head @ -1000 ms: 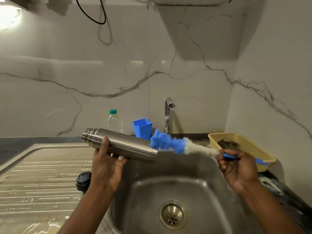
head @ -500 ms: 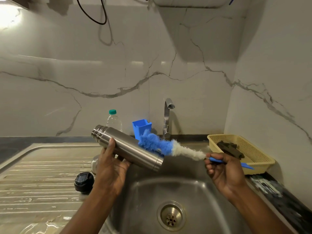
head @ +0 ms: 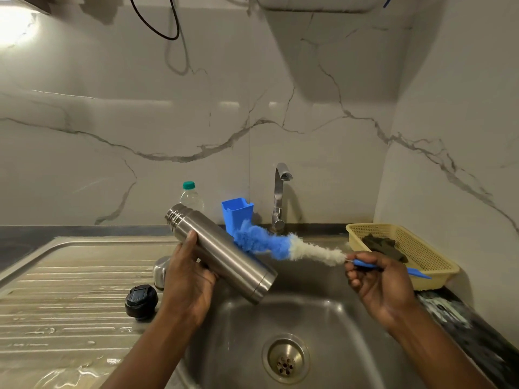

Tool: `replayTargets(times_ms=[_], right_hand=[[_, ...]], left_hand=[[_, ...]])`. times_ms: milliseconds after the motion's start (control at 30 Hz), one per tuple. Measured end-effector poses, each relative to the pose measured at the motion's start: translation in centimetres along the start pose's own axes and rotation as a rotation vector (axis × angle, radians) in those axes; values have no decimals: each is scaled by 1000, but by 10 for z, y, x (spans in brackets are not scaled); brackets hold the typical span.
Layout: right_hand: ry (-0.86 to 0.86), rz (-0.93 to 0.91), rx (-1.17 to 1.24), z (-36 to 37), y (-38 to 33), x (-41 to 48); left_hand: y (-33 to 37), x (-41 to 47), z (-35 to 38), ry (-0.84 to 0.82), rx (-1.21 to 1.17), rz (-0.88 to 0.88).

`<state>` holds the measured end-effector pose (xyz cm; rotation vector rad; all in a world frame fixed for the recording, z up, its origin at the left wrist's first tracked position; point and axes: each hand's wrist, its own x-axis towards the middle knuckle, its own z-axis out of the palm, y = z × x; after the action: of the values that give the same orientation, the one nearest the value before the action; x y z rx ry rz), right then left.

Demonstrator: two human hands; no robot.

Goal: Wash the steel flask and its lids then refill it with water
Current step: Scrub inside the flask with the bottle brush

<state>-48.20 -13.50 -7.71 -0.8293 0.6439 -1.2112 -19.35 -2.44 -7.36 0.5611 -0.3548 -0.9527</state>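
Observation:
My left hand (head: 188,279) grips the steel flask (head: 224,251) around its middle, tilted over the sink with its threaded neck up to the left and its base down to the right. My right hand (head: 376,282) holds a bottle brush (head: 283,247) by its blue handle; the blue and white bristles lie against the flask's far side. A black lid (head: 141,301) sits on the wet draining board. A steel cup lid (head: 160,272) stands behind my left hand, partly hidden.
The steel sink (head: 331,327) with its drain (head: 286,359) lies below the flask. The tap (head: 279,197) stands at the back, no water running. A blue cup (head: 237,213) and a plastic bottle (head: 191,196) stand behind. A yellow basket (head: 415,248) with a dark scrubber sits at right.
The flask has tilted more steeply, base dropping toward the sink. The brush has slid from the flask's base end to along its far side, and my right hand moved left.

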Motion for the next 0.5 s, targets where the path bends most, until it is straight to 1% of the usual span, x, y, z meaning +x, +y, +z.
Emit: replayTargets(times_ms=[67, 167, 233, 400, 500], right_hand=[[13, -2, 13, -2, 1, 1], [-51, 50, 28, 8, 11, -1], [-76, 52, 31, 13, 13, -3], [-24, -3, 54, 4, 3, -2], [-76, 45, 71, 10, 11, -4]], left_hand=[[-3, -2, 2, -8, 32, -21], [-12, -5, 3, -16, 129, -56], [-15, -6, 2, -25, 180, -66], [-12, -4, 2, -31, 230, -42], [-18, -7, 2, -65, 279, -60]])
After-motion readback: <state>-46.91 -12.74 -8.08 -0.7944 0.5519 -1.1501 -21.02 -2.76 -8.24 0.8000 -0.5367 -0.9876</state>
